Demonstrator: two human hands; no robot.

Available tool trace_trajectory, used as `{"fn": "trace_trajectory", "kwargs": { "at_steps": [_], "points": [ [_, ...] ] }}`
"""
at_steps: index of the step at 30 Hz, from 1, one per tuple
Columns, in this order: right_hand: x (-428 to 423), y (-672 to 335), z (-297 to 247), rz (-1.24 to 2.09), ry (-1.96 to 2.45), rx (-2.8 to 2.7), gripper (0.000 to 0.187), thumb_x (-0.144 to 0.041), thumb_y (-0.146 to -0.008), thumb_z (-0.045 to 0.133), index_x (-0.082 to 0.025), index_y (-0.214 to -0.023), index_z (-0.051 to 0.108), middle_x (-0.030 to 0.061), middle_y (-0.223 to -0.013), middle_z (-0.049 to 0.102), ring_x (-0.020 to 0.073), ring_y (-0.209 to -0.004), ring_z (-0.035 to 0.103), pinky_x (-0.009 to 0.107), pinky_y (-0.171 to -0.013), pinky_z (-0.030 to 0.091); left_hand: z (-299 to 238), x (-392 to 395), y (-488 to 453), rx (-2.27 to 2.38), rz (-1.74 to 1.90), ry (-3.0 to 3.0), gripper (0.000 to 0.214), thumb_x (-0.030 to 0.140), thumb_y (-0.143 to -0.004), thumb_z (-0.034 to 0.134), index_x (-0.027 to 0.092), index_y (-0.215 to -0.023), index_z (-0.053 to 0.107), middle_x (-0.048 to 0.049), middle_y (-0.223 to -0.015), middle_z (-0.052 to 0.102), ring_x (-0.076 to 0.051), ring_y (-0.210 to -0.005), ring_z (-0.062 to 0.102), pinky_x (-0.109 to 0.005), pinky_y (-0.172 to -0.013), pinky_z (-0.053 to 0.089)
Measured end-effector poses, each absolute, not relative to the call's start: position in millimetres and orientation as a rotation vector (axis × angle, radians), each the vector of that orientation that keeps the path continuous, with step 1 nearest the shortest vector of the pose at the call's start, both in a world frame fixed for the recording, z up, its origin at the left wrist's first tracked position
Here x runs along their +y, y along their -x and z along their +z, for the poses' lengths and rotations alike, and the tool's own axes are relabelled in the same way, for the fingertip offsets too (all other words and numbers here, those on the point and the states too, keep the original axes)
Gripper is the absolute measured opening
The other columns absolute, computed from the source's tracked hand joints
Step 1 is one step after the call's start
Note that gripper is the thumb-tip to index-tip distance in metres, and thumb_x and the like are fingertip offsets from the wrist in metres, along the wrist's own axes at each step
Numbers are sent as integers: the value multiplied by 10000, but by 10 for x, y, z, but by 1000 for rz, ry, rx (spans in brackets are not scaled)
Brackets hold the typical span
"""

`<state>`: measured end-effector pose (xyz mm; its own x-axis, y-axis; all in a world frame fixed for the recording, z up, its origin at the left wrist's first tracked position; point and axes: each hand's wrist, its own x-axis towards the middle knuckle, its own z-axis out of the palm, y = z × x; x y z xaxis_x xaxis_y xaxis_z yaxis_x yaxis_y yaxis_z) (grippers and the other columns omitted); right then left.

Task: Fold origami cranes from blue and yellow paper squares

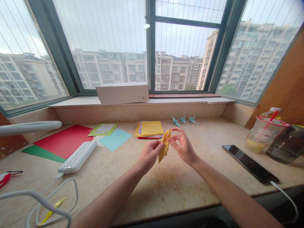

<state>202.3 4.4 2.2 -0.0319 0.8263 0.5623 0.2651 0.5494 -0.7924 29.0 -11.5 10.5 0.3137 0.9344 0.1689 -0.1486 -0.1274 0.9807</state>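
Note:
My left hand (150, 154) and my right hand (182, 145) hold a folded piece of yellow-orange paper (164, 146) between them, lifted a little above the marble counter (166, 186). Both hands pinch it, the left from the left edge, the right near its upper part. Behind the hands lies a stack of coloured paper sheets (150, 129) with a yellow sheet on top. Three small teal paper cranes (182, 119) stand in a row further back, near the wall below the window.
A red sheet (63, 140), green sheet (42, 152), light blue sheet (115, 138) and white power bank (78, 156) with cable lie at left. A black phone (250, 163) on a cable, a plastic cup (263, 129) and a dark jar (286, 144) stand at right. A white box (122, 92) rests on the sill.

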Motion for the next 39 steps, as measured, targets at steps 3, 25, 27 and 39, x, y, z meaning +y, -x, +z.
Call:
{"fn": "trace_trajectory", "kwargs": {
  "at_steps": [3,25,27,39],
  "points": [
    [12,-2037,34,485,869,-1708,413,-342,-890,626,-259,-1264,470,49,-995,712,193,-849,663,354,-796,504,131,-117,-281,812,1193,-1284,436,487,-790,704,142,-1012,558,-45,-718,714,-184,-629,675,-278,-613,499],
    [-17,-2060,92,315,812,-1931,194,-350,-936,566,-246,-1059,675,80,-1049,631,208,-881,616,384,-845,507,94,-106,-283,753,1277,-1369,378,416,-845,670,174,-1080,499,-72,-919,712,-174,-711,706,-310,-700,539],
    [-16,-2062,93,318,811,-1931,198,-351,-936,569,-242,-1067,669,81,-1043,628,204,-864,610,375,-828,508,90,-104,-285,733,1279,-1367,357,405,-847,671,172,-1064,509,-60,-896,713,-161,-704,696,-300,-702,538],
    [17,-2030,25,504,790,-1769,196,-330,-902,626,-217,-1049,688,72,-1047,645,175,-828,614,328,-758,510,100,-127,-299,703,1293,-1360,446,389,-831,699,197,-1155,459,-47,-900,722,-179,-719,710,-308,-694,547]
  ]
}}
